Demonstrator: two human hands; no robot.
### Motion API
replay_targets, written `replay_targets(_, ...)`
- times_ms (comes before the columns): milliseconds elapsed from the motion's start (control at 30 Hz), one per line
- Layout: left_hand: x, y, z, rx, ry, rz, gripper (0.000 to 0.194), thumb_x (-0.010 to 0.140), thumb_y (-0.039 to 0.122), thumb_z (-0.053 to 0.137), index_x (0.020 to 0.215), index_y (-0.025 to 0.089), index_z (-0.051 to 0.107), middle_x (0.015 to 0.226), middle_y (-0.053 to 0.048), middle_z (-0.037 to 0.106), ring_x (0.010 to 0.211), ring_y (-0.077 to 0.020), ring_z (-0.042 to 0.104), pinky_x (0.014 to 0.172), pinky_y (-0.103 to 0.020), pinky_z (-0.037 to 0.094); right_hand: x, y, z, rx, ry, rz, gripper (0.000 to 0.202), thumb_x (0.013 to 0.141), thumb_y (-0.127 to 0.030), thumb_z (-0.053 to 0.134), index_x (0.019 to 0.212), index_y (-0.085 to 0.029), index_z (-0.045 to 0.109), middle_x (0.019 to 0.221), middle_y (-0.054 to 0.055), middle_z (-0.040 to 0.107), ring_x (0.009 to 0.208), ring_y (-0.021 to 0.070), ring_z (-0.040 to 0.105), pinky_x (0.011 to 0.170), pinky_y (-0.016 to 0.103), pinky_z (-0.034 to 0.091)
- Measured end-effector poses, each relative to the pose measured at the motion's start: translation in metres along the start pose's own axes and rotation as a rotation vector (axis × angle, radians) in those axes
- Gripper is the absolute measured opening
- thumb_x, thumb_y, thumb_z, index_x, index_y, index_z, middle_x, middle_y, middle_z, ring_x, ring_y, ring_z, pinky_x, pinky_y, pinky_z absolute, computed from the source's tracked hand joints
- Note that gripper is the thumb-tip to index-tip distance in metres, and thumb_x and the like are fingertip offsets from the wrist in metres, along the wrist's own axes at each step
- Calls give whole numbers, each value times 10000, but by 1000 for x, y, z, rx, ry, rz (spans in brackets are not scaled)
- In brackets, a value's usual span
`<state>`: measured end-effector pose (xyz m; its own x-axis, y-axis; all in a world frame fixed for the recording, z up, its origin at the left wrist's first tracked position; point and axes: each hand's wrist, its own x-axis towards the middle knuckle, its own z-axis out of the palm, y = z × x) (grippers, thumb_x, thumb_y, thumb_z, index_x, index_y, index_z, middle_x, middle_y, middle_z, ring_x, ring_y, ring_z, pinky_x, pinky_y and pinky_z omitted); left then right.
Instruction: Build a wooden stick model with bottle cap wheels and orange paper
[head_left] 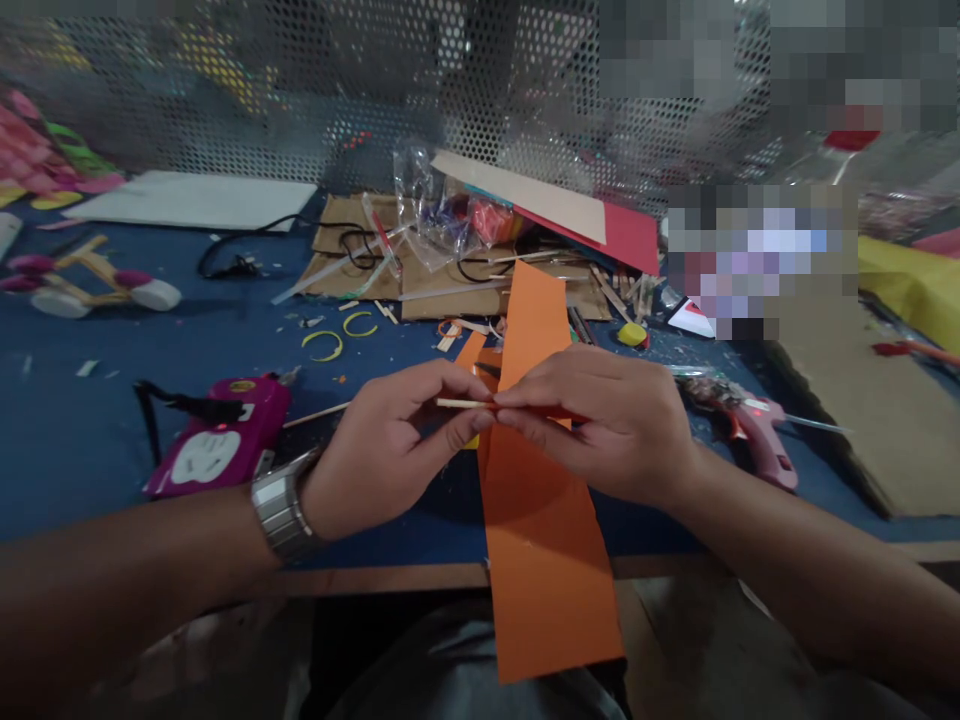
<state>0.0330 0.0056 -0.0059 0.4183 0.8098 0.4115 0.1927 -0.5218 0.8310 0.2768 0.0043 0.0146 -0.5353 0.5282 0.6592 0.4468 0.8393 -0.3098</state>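
Pinching a thin pale stick (454, 403) between thumb and forefinger of the left hand (390, 440) and fingertips of the right hand (615, 420), fingers nearly meeting in mid-view. Cannot tell how much of the stick runs on behind the right fingers. Wearing a silver watch (285, 510) on the left wrist. Working right above an orange strip (551, 560), with it spread from beyond the hands to past the near edge of the blue table (420, 545), covering the middle. Just beyond the left hand, see two yellow rings (322, 347); near its wrist, a magenta box (206, 457) with a black plug in it. Beside the right hand, note a pink glue gun (769, 440), then a cardboard sheet (885, 420) farther right. Across the back, find a heap of brown cardboard (435, 300), a clear plastic bag (420, 200), a cream sheet (525, 195) and a red sheet (634, 240), crowding the space ahead. At far left, see a stick frame with white wheels (97, 280), well apart, with a white board (202, 200) behind.
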Motion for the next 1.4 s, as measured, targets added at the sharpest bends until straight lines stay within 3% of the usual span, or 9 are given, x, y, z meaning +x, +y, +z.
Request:
replay_targets(267, 2, 2, 1, 20, -6, 18, 31, 1045, 216, 788, 1069, 233, 779, 1019, 4, 854, 885, -146, 814, 783, -215, 654, 1, -4, -1, 67, 13, 39, 100, 1050, -137, 786, 1037, -236, 786, 950, 9, 892, 870, 165, 849, 792, 284, 652)
replay_targets(567, -1, 1, 1, -40, -15, 15, 43, 1051, 192, 777, 1094, 193, 782, 1035, -21, 857, 889, -131, 809, 779, -187, 637, 1, -4, -3, -23, -36, -19, 76, 1068, -141, 760, 1039, -212, 763, 963, 36, 875, 908, 184, 852, 796, 295, 624)
replay_targets(833, 0, 1, 4, -62, -7, -13, 33, 1042, 209, 768, 1065, 195, 788, 1023, -49, 853, 866, -162, 802, 794, -234, 664, 1, -8, -1, -17, -57, 49, 71, 1076, -169, 734, 1034, -226, 738, 989, 54, 869, 901, 190, 841, 814, 286, 635)
replay_targets(1200, 2, 2, 2, -40, -20, -19, 31, 1048, 214, 764, 1057, 190, 780, 1000, -39, 841, 874, -164, 794, 786, -228, 644, -1, -3, -3, -83, -60, -83, 42, 1085, -161, 743, 1091, -200, 758, 1044, 82, 887, 939, 214, 858, 830, 318, 631)
replay_targets(1400, 0, 3, 2, -9, -12, 16, 30, 1059, 208, 745, 1068, 191, 768, 1013, -42, 833, 873, -160, 786, 773, -222, 631, 0, -3, -2, -82, -51, -61, 64, 1092, -181, 740, 1075, -240, 761, 1009, 52, 893, 914, 207, 862, 802, 317, 635)
